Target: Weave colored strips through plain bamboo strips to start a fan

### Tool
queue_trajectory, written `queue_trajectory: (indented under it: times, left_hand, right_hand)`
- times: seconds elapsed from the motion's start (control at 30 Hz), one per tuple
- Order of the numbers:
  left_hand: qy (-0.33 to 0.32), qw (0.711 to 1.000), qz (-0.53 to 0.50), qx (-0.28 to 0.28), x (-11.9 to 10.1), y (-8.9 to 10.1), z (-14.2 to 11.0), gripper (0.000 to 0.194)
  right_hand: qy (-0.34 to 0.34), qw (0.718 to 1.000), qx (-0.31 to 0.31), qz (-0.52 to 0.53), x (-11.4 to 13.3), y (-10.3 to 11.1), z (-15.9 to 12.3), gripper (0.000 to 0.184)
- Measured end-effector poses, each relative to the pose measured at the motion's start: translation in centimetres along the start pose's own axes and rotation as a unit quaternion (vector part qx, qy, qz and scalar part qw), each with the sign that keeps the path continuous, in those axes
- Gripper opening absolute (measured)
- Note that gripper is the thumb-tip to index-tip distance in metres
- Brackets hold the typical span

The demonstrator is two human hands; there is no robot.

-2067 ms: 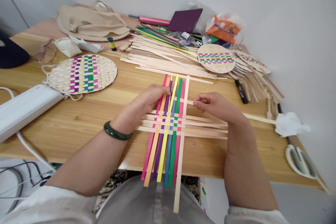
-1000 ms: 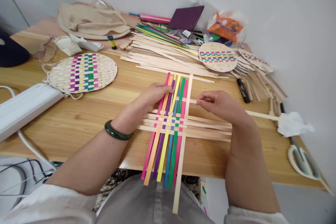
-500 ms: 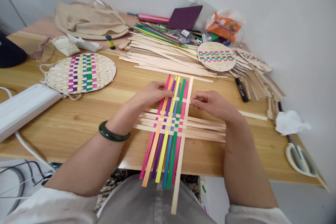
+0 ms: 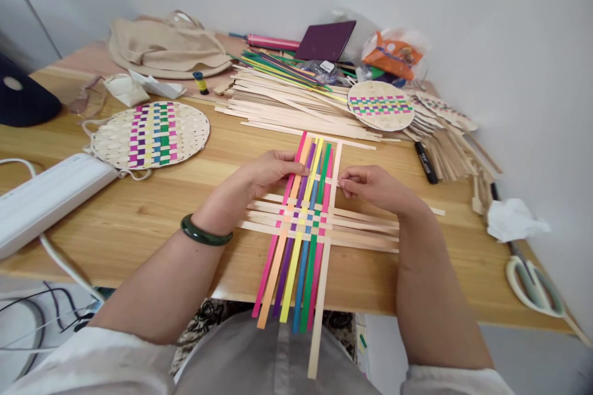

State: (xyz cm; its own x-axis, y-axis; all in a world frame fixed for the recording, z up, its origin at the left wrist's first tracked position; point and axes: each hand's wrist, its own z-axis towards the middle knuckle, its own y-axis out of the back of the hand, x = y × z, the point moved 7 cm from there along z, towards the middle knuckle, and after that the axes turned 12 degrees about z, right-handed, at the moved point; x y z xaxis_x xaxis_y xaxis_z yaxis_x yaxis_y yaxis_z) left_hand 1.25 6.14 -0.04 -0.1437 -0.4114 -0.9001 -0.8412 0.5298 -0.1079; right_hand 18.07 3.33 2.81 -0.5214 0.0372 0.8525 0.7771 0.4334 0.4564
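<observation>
A half-woven mat (image 4: 301,219) of coloured and pale strips lies before me at the table's front edge. The pink, orange, purple, yellow, blue and green strips run lengthwise, with a pale strip (image 4: 319,296) on the right; several pale strips cross them. My left hand (image 4: 275,173) is at the upper left of the weave, thumb over the orange and purple strips, other fingers partly hidden behind the pink one. At the upper right, my right hand (image 4: 370,188) pinches a pale cross strip (image 4: 328,181) that passes among the coloured strips. Its far end (image 4: 438,212) shows beyond my right wrist.
Behind lie a pile of pale strips (image 4: 282,95) and coloured strips (image 4: 278,68). Round woven pieces (image 4: 152,134) (image 4: 380,105) rest left and right. A power strip (image 4: 55,197) is at left; a black marker (image 4: 425,162), crumpled tissue (image 4: 514,219) and scissors (image 4: 532,284) are at right.
The pale cross strip has slid left through the coloured strips; its right end is now nearer my right wrist. Both hands stay at the weave, and the whole view has shifted slightly.
</observation>
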Motion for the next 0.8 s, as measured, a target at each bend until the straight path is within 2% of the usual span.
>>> queue_trajectory:
  times: [0.47,0.63,0.8]
  left_hand:
    - [0.011,0.999,-0.003,-0.032,0.43,0.90,0.40,0.028]
    - [0.033,0.999,-0.014,-0.021,0.72,0.89,0.43,0.033]
    - [0.027,0.999,-0.029,-0.003,0.77,0.87,0.50,0.028]
  right_hand:
    - [0.004,1.000,0.000,0.006,-0.53,0.52,-0.04,0.032]
    - [0.004,1.000,-0.001,0.012,-0.37,0.61,-0.04,0.031]
    - [0.015,1.000,-0.008,0.004,-0.13,0.57,0.01,0.030]
